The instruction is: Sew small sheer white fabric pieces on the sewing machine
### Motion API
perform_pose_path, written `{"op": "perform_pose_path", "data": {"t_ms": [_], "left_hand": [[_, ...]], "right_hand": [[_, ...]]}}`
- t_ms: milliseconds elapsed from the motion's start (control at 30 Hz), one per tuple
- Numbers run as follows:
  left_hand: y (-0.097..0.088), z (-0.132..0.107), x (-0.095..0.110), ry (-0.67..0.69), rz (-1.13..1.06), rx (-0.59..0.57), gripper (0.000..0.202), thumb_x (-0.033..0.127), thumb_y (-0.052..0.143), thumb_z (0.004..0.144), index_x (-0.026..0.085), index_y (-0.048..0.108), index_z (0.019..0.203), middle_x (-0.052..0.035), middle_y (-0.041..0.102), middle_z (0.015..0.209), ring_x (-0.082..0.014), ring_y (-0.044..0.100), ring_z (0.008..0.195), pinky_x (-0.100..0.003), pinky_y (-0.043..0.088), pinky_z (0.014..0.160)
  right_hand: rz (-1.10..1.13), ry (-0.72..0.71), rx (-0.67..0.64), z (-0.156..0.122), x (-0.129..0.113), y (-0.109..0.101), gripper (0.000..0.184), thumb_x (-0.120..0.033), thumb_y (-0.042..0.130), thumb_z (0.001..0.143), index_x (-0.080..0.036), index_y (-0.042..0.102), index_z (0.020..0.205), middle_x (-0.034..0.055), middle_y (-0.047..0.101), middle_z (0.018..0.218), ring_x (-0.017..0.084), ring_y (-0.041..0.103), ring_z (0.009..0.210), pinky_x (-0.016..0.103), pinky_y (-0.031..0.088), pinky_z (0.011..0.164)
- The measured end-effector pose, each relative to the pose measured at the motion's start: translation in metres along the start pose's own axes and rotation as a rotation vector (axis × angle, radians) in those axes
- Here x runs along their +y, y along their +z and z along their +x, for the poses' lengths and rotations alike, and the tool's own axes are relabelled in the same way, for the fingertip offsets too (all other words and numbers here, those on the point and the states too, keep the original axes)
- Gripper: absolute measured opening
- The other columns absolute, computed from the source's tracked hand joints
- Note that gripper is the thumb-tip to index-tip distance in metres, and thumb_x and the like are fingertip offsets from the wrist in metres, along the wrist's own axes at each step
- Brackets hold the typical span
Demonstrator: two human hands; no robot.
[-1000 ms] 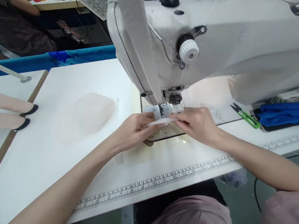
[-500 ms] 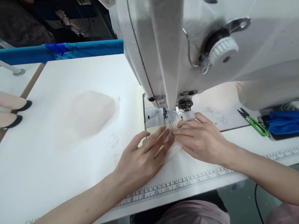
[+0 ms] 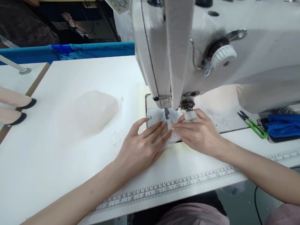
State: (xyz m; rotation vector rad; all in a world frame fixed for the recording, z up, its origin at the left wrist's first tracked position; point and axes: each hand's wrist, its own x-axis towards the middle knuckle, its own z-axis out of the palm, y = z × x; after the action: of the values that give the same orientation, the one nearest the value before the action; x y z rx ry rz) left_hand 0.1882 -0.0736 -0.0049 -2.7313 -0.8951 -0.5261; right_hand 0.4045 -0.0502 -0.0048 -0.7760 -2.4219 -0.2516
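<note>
A sewing machine (image 3: 217, 52) fills the upper right, its presser foot (image 3: 167, 116) down near the metal plate. In front of the foot lies a small piece of sheer white fabric (image 3: 172, 140), partly covered by my fingers. My left hand (image 3: 140, 147) rests flat on the fabric's left side, fingers stretched out and thumb apart. From the right, my right hand (image 3: 200, 133) grips the fabric's edge with bent fingers close to the foot. The right fingertips are partly hidden beside a white block (image 3: 190, 116) on the machine.
Green thread snips (image 3: 255, 126) lie at the right, beside a dark tray with blue cloth (image 3: 287, 125). A printed ruler (image 3: 158, 192) runs along the front edge. Two pale, black-tipped rods (image 3: 10, 96) reach in at left. Another person's arm and dark clothing (image 3: 18, 17) show top left.
Both hands have slid slightly forward with the fabric, toward the presser foot. The whole view has shifted a little to the left.
</note>
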Motion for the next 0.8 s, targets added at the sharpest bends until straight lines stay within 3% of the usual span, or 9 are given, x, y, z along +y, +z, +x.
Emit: {"op": "perform_pose_path", "data": {"t_ms": [333, 467, 567, 700, 800], "left_hand": [[0.01, 0.008, -0.017, -0.013, 0.055, -0.014, 0.032, 0.02, 0.047, 0.095, 0.017, 0.057, 0.125, -0.0102, 0.065, 0.12, -0.0248, 0.06, 0.115, -0.058, 0.031, 0.11], [0.013, 0.008, -0.018, -0.037, 0.035, 0.019, 0.028, 0.021, 0.05, 0.094, 0.017, 0.061, 0.119, -0.0098, 0.065, 0.12, -0.0251, 0.06, 0.114, -0.055, 0.032, 0.111], [0.012, 0.009, -0.016, -0.114, -0.045, 0.011, 0.029, 0.026, 0.052, 0.093, 0.018, 0.062, 0.119, -0.01, 0.064, 0.12, -0.0259, 0.059, 0.111, -0.05, 0.041, 0.103], [0.005, 0.016, -0.02, -0.263, -0.251, -0.094, 0.033, 0.034, 0.042, 0.098, 0.023, 0.065, 0.118, -0.0098, 0.06, 0.115, -0.0261, 0.056, 0.102, -0.043, 0.051, 0.082], [-0.001, 0.022, -0.028, -0.288, -0.399, -0.149, 0.042, 0.04, 0.034, 0.1, 0.023, 0.071, 0.105, -0.0093, 0.059, 0.113, -0.0242, 0.054, 0.103, -0.042, 0.05, 0.085]], "right_hand": [[-0.123, 0.022, -0.008, 0.002, 0.012, 0.012, 0.022, -0.007, 0.053, 0.088, -0.02, 0.07, 0.082, -0.0024, 0.074, 0.081, 0.017, 0.062, 0.08, 0.034, 0.038, 0.079], [-0.117, 0.041, -0.009, 0.001, 0.011, 0.015, 0.023, -0.008, 0.049, 0.088, -0.018, 0.069, 0.089, 0.0003, 0.073, 0.085, 0.017, 0.06, 0.083, 0.034, 0.038, 0.084], [-0.055, 0.076, -0.006, 0.002, 0.01, 0.014, 0.024, -0.009, 0.047, 0.087, -0.016, 0.068, 0.096, 0.003, 0.072, 0.09, 0.018, 0.059, 0.085, 0.034, 0.039, 0.085], [0.029, 0.125, -0.002, 0.001, 0.01, 0.013, 0.019, -0.015, 0.051, 0.091, -0.019, 0.069, 0.093, 0.0006, 0.071, 0.089, 0.016, 0.059, 0.083, 0.033, 0.039, 0.088], [0.096, 0.173, -0.021, 0.001, 0.01, 0.012, 0.016, -0.023, 0.055, 0.093, -0.021, 0.07, 0.088, -0.0019, 0.072, 0.084, 0.016, 0.06, 0.084, 0.034, 0.038, 0.092]]}}
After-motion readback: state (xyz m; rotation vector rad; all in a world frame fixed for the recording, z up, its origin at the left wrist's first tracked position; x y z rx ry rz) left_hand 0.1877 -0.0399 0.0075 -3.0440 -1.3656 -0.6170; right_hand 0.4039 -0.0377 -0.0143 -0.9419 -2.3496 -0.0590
